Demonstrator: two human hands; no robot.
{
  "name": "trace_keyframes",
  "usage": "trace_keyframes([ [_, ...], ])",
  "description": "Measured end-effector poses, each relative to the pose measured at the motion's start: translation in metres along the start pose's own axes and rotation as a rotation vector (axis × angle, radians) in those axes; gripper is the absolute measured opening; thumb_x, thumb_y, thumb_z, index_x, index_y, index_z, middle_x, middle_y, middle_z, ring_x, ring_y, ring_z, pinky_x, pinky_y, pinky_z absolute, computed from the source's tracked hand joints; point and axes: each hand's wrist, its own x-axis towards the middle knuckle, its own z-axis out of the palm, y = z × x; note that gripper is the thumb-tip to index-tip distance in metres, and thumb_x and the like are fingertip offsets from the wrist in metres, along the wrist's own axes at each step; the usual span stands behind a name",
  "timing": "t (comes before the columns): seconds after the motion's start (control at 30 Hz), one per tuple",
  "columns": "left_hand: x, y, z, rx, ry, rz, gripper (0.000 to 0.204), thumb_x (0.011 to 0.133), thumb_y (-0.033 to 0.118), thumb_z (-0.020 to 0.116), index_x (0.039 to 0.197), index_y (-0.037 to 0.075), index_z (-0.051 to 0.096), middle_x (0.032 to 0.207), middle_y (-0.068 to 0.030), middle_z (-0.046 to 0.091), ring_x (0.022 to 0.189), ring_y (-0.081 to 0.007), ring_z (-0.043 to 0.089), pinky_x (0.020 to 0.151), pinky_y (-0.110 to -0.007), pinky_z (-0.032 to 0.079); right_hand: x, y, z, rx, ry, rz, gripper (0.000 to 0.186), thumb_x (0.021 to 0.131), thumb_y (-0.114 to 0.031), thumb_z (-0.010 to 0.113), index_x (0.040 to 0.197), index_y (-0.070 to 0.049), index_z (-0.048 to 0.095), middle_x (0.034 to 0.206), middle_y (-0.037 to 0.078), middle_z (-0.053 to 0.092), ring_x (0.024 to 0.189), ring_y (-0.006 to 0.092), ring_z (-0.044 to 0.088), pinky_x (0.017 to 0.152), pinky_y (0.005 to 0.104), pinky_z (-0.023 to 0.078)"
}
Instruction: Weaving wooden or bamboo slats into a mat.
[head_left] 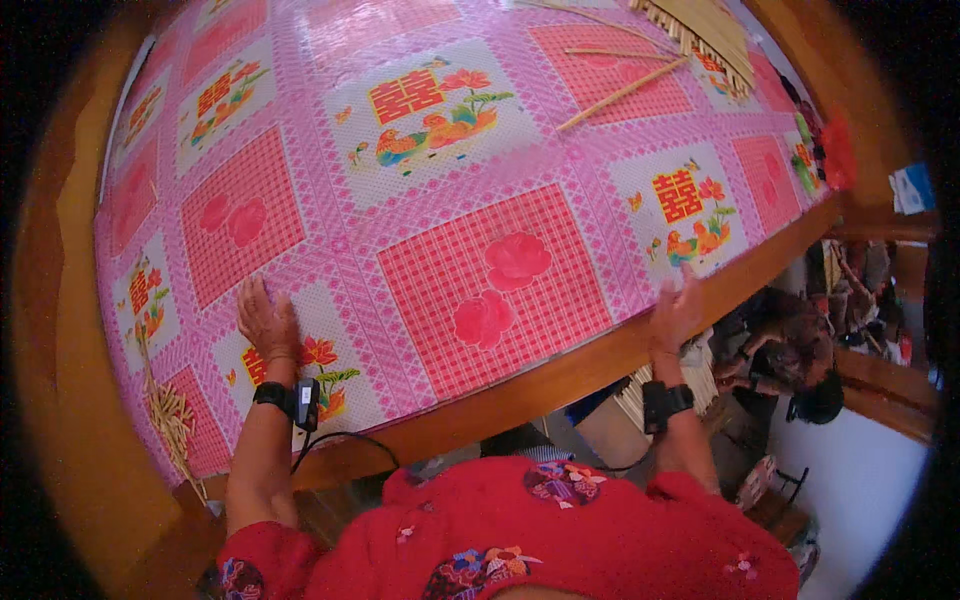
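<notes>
My left hand [268,318] lies on the pink patterned tablecloth [365,345], its fingers stretched forward and nothing in it. By the table's near edge at the right, my right hand [678,312] has its fingers extended over the printed cloth and holds nothing visible. Each wrist wears a black strap; a small black device sits on the left one. Left of my left hand, a loose heap of short pale sticks [170,415] rests at the table corner. Longer thin wooden sticks [625,92] lie at the far right, beside a pale bundle of sticks [708,38].
The wooden table edge [520,377] runs in front of my body. Below it at the right lies another batch of pale sticks [700,375]. Another person [790,350] is low down beyond my right arm. A red plastic bag [838,150] hangs by the far right corner.
</notes>
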Motion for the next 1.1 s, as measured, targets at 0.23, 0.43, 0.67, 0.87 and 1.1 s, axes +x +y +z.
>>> trace_keyframes([
  [0.23,0.002,0.006,0.009,0.088,-0.062,0.005,0.051,0.082,0.03,0.047,0.128,0.012,0.037,0.134,-0.0097,0.036,0.125,-0.029,0.03,0.101,-0.048,0.022,0.038,0.048,0.012,-0.515,0.031,-0.022,0.046,0.089,-0.038,0.044,0.123,-0.006,0.046,0.125,0.016,0.046,0.118,0.0325,0.039,0.098,0.0431,0.029],
  [0.43,0.026,-0.02,0.004,0.146,-0.477,0.062,0.058,0.077,0.035,0.053,0.124,0.003,0.039,0.127,-0.0191,0.04,0.12,-0.0332,0.035,0.098,-0.046,0.029,0.037,0.061,0.013,-0.363,0.064,0.018,0.049,0.089,-0.042,0.041,0.126,-0.01,0.042,0.127,0.013,0.044,0.121,0.03,0.036,0.1,0.0464,0.025],
  [0.67,0.086,0.013,-0.037,-0.571,-0.95,-0.358,0.069,0.071,0.045,0.066,0.113,-0.007,0.047,0.104,-0.0138,0.053,0.094,-0.0244,0.05,0.082,-0.037,0.04,0.039,0.051,0.015,-0.303,0.142,0.151,0.051,0.089,-0.042,0.042,0.129,-0.01,0.038,0.131,0.013,0.04,0.125,0.0304,0.031,0.1,0.05,0.023],
  [0.87,0.141,0.053,-0.068,-0.876,-1.238,-0.51,0.046,0.079,0.034,0.056,0.113,0.003,0.056,0.111,-0.0055,0.058,0.094,-0.0195,0.056,0.082,-0.03,0.042,0.039,0.048,0.006,-0.446,0.114,0.264,0.05,0.088,-0.041,0.044,0.127,-0.01,0.039,0.133,0.009,0.039,0.126,0.0292,0.03,0.099,0.0536,0.021],
  [1.1,0.238,0.169,-0.054,-1.222,-1.025,-0.233,0.048,0.079,0.045,0.055,0.114,0.012,0.051,0.101,-0.0037,0.057,0.091,-0.0153,0.052,0.078,-0.035,0.037,0.039,0.063,0.014,-0.588,0.088,0.238,0.047,0.086,-0.039,0.046,0.124,-0.011,0.043,0.132,0.008,0.039,0.126,0.0288,0.03,0.099,0.0519,0.022],
])
